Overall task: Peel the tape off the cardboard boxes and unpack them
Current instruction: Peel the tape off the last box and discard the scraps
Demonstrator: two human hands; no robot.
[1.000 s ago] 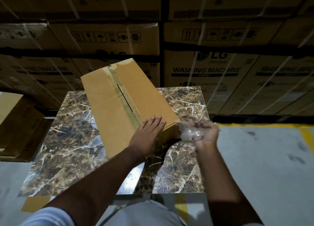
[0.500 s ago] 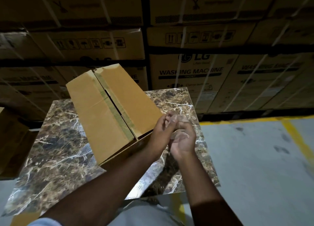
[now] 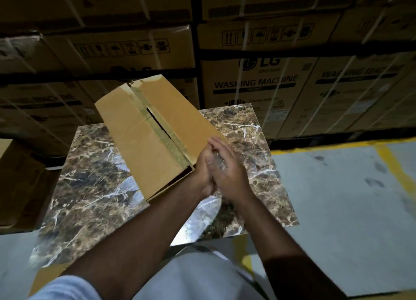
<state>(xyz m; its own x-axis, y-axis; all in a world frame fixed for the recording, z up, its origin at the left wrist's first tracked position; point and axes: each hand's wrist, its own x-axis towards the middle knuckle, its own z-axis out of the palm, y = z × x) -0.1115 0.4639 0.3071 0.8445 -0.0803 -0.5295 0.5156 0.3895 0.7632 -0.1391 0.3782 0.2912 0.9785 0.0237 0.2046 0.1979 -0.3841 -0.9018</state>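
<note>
Cardboard box (image 3: 155,139) lies diagonal on marble table (image 3: 90,200), seam gapping, flaps not yet lifted; strip residue along seam. We judge step: balling peeled tape (image 3: 216,162) before unpacking. Left hand (image 3: 203,171) and right hand (image 3: 229,171) pressed together at box's near right corner, fingers curled round clear wad. Next move, we judge: discard wad, lift flaps.

Both hands, the left hand (image 3: 203,171) and right hand (image 3: 227,171), are pressing together on clear tape (image 3: 216,162) (crumpled) just beside the cardboard box (image 3: 144,142) lying on the marble bench (image 3: 90,187).
</note>
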